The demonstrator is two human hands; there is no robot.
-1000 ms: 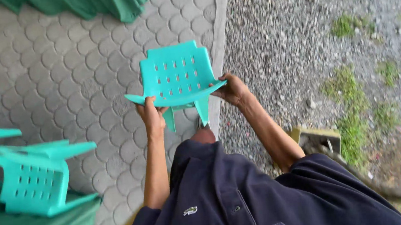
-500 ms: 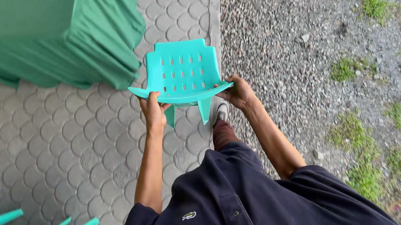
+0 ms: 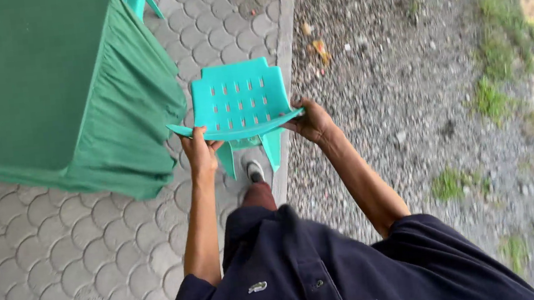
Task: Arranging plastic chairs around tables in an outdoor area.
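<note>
chair (image 3: 240, 100): teal plastic, held out in front of the torso at about waist height, above the seam where paving meets gravel
chair axis: wide edge runs left-right between the hands; seat slopes away from the body, legs point down toward the shoe (image 3: 254, 170)
left hand (image 3: 199, 152): clenched on the chair's left near corner, thumb over the rim
right hand (image 3: 310, 122): clenched on the right near corner, fingers under the rim
nearer hand: about even, one on each end; right arm reaches a touch further forward
table (image 3: 15, 84): green skirted cloth, to the left of the chair, close but apart
paving (image 3: 60, 258): under the left side
gravel (image 3: 406, 89): to the right
</note>
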